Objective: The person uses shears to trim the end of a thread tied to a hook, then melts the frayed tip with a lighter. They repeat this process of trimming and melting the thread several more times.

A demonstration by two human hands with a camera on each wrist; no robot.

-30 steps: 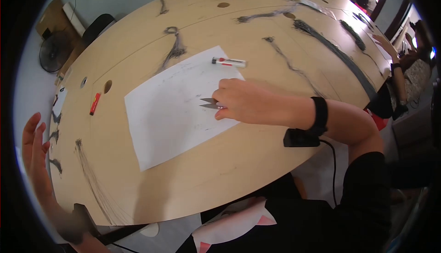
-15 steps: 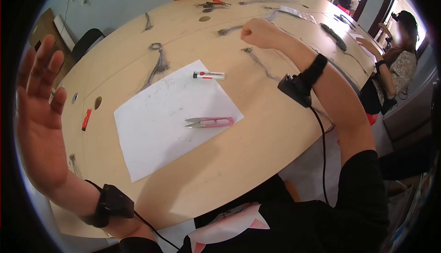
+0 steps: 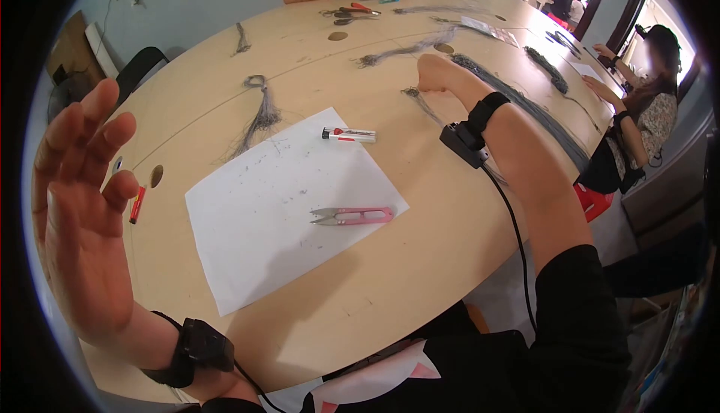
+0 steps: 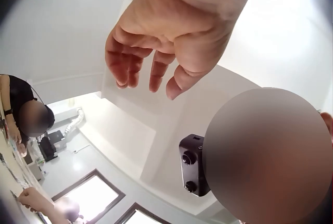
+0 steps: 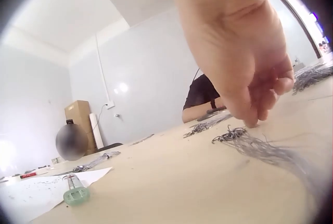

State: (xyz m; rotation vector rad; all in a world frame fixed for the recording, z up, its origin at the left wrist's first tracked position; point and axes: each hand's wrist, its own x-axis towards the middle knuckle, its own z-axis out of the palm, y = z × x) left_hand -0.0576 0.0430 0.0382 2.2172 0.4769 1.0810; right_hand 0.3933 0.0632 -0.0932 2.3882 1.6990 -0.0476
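Observation:
My right hand [image 3: 441, 75] is stretched out over the right part of the table, its fingers loosely curled downward with nothing seen in them. In the right wrist view its fingertips [image 5: 252, 123] are low beside the knotted end of a bundle of thin grey strands [image 5: 234, 136]. My left hand [image 3: 86, 218] is raised at the left, palm turned inward and fingers relaxed, holding nothing. Pink-handled thread snips [image 3: 364, 216] lie on the white paper sheet [image 3: 247, 263], blades pointing left. A clear tube [image 3: 351, 135] with a black cap lies across the paper's upper right edge.
More strand bundles [image 3: 261, 109] are spread over the table, with a long dark one [image 3: 525, 105] at the right. A red stick-shaped item [image 3: 138, 204] lies left. Scissors [image 3: 352, 17] lie near the far side. One person sits opposite, another [image 3: 660, 113] at the right.
The snips were in my right hand over the paper and now lie on it. That hand moved away rightward, then lowered beside the strands. My left hand has come further into view.

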